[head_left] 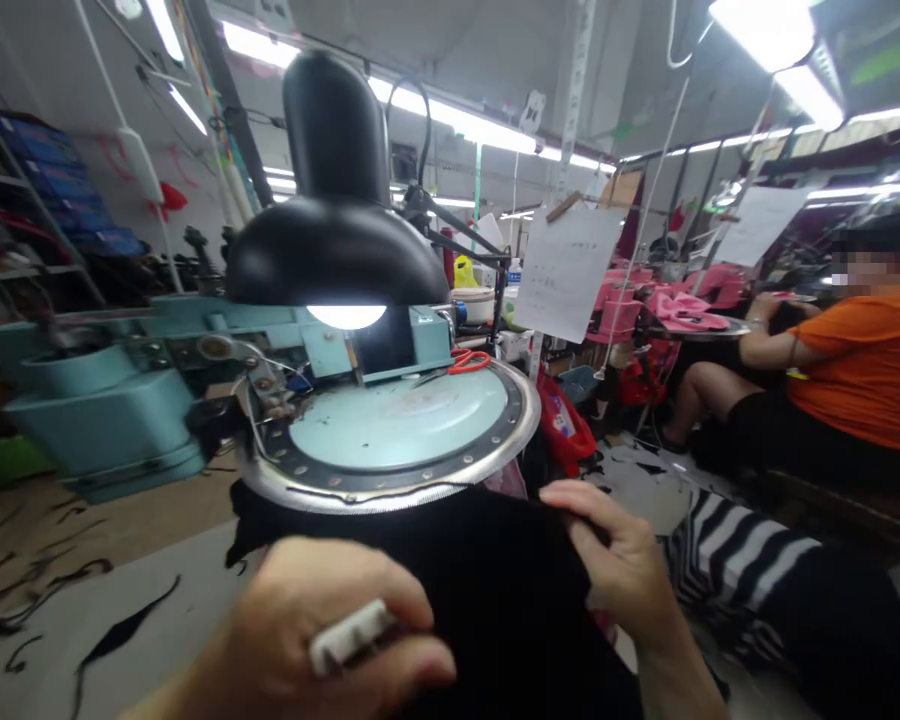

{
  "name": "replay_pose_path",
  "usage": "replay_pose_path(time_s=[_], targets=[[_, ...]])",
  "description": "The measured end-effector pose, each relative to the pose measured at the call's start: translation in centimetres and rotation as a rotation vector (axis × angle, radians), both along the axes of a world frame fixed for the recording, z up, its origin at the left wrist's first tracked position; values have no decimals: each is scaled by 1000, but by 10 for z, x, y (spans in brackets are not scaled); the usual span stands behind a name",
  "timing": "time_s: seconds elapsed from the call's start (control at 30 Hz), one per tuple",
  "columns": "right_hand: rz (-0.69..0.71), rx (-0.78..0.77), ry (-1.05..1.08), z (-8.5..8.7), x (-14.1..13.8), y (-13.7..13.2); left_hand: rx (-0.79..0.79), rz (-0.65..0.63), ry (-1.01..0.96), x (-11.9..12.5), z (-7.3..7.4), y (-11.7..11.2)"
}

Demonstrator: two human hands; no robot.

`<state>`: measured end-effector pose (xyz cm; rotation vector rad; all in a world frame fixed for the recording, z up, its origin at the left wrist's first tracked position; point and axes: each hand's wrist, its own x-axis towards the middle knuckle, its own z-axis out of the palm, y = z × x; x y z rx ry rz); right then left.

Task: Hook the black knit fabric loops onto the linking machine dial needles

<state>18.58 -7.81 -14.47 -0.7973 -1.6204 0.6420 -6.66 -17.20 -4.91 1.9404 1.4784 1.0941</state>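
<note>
A black knit garment point(450, 590) hangs below the front of a circular linking machine's dial, whose steel needle rim point(360, 490) curves just above the cloth. My right hand point(615, 550) pinches the garment's upper edge between thumb and fingers. Lower left, my left hand point(300, 630) rests against the cloth, gripping a small white stick-like object point(349, 637) whose exact kind I cannot tell. Red-handled scissors point(469, 362) lie at the dial's far edge. A black desk lamp point(337, 225) shines over the dial.
The machine's teal body point(105, 420) extends left. A seated co-worker in an orange shirt point(862, 370) works at the right beside pink fabric point(682, 310). Striped cloth point(742, 550) lies lower right, black scraps point(45, 590) cover the floor, and blue boxes point(52, 185) fill the shelves.
</note>
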Motion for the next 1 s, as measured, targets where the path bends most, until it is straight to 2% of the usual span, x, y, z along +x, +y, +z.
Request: replay_pose_path(time_s=[0.03,0.1,0.17,0.23,0.3,0.37,0.47,0.5,0.53,0.6,0.7,0.83,0.9,1.0], targets=[[61,55,-24,11,-3,0,51,17,105,-6,22,9],[155,128,-107,32,-15,0,4,-36,346,-11,57,42],[164,165,-143,46,-30,1,-47,-149,546,-11,73,80],[108,165,-61,52,-44,2,-99,-269,624,-7,74,109],[45,112,38,49,-51,7,-146,-355,631,-3,68,123],[-75,44,62,38,-44,19,-171,-390,634,0,63,125],[-212,-162,30,8,-12,42,-153,-395,659,4,64,121],[-192,-259,18,-3,0,47,-144,-404,669,5,65,120],[-114,-335,-6,-12,12,51,-140,-418,681,7,67,121],[13,-297,-16,-19,28,50,-138,-448,709,9,70,123],[162,-39,28,0,25,40,-126,-472,740,11,71,127],[329,133,-90,37,-4,35,-127,-463,716,11,68,130],[328,175,-59,44,-15,37,-138,-422,700,12,66,130],[192,134,79,46,-23,42,-183,-373,684,16,67,131]])
